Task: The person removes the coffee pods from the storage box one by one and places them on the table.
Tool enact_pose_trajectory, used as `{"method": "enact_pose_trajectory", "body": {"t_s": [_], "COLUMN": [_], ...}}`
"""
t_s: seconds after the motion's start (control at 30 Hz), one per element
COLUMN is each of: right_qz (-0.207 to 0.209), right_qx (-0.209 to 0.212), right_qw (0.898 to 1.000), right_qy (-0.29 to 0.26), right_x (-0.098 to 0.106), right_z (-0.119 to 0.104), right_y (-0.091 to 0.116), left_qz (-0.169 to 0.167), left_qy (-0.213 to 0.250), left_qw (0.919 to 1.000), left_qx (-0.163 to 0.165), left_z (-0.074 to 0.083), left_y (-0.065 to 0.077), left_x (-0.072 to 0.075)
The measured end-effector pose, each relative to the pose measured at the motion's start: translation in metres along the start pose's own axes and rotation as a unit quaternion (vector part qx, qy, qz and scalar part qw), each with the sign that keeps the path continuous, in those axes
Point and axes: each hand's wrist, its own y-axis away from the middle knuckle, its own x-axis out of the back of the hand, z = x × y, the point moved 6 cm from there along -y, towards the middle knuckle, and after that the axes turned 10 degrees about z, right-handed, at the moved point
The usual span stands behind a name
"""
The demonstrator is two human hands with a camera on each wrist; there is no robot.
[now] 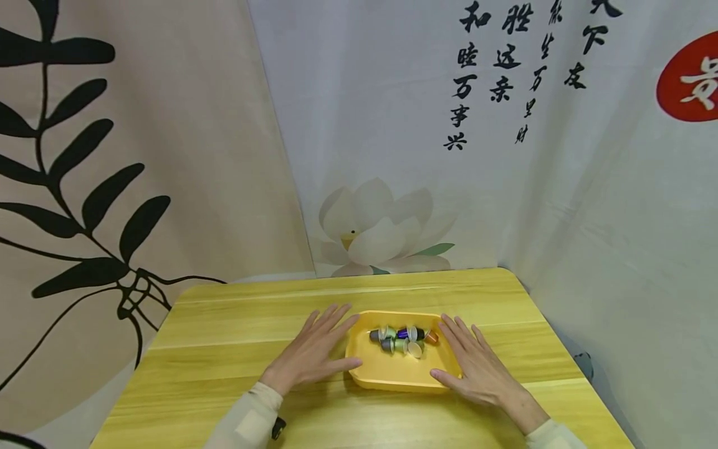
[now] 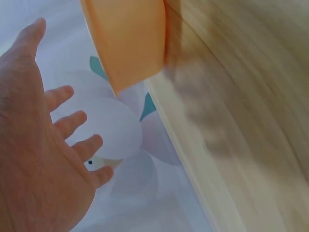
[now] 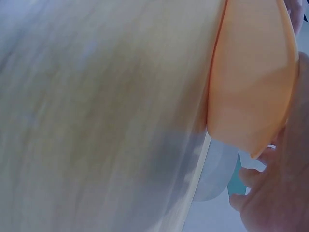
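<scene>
A shallow yellow-orange plastic tray (image 1: 392, 373) lies on the wooden table, its side wall (image 2: 130, 43) filling the top of the left wrist view. Inside it, toward the back, several small coffee capsules (image 1: 401, 346) lie on their sides in grey, pale green, blue, black and copper. My left hand (image 1: 316, 349) is spread out at the tray's left side, fingers extended and thumb toward the rim. At the opposite side my right hand (image 1: 473, 365) has its fingers stretched over the right rim and its thumb near the front right corner. Neither hand holds anything.
The wood-grain table (image 1: 241, 337) extends around the tray on all sides. Behind its far edge hangs a pale cloth (image 1: 381, 125) with a lotus print and black characters. A beige curtain (image 1: 185, 137) with dark leaf shapes hangs at the left.
</scene>
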Motion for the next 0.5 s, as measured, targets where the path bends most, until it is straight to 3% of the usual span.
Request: {"method": "enact_pose_trajectory", "body": {"t_s": [0.5], "right_qz": [0.001], "right_qx": [0.002], "right_qw": [1.0], "right_qy": [-0.006], "right_x": [0.0], "right_z": [0.001], "right_y": [-0.001], "left_qz": [-0.027], "left_qy": [0.019], "left_qw": [0.9986], "left_qx": [-0.041], "left_z": [0.03], "left_y": [-0.03], "left_x": [-0.01]}}
